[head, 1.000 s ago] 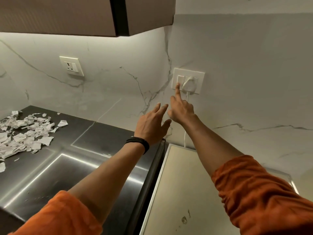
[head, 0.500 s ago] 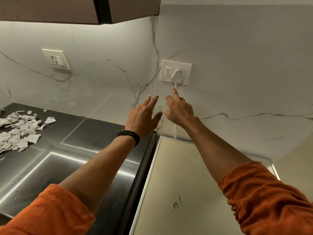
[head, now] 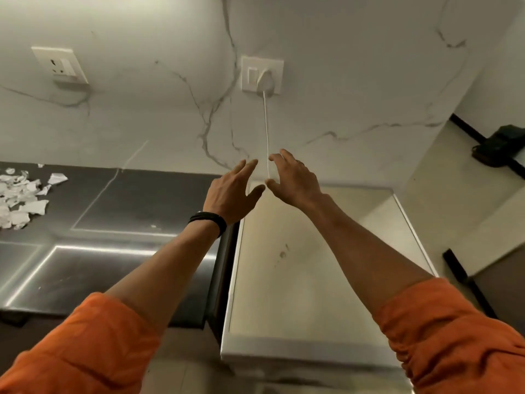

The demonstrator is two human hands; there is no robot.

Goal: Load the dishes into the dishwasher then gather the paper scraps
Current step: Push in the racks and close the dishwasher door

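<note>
Left hand (head: 230,194) and right hand (head: 295,183) are held over the white flat-topped appliance (head: 298,280), fingers (head: 247,168) spread wide, holding nothing. A thin white cable (head: 266,132) from the white wall socket (head: 262,76) hangs between them. Torn white paper scraps (head: 20,197) lie heaped on the dark glossy bench (head: 136,200), far left.
</note>
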